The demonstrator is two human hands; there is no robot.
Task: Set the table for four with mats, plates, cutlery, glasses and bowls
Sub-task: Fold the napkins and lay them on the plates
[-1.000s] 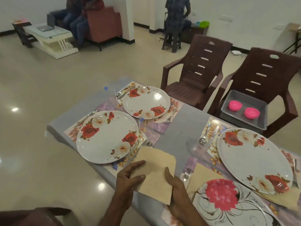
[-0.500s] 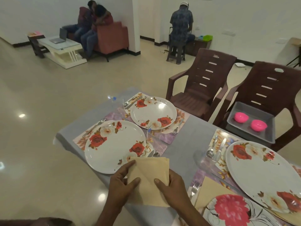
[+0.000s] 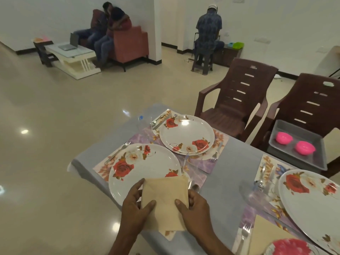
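A beige folded napkin (image 3: 165,199) is held between my left hand (image 3: 135,208) and my right hand (image 3: 195,210) over the table's near edge, its top overlapping the nearest floral plate (image 3: 141,168). A second floral plate (image 3: 186,135) lies behind it on a patterned mat (image 3: 219,142). At the right lies a third floral plate (image 3: 312,201), and a pink-flower plate (image 3: 290,247) shows at the bottom right. Forks (image 3: 214,155) and spoons (image 3: 261,181) lie beside the plates. Two pink bowls (image 3: 284,138) sit in a grey tray (image 3: 276,144).
The grey tray rests on the seat of a brown plastic chair (image 3: 316,100); a second brown chair (image 3: 237,96) stands left of it. Clear glasses (image 3: 250,197) stand on the grey table (image 3: 228,172). People sit far back by a sofa and a stool.
The napkin has been turned square and brought up against the near plate, with both hands now gripping its sides. The camera view has tilted upward.
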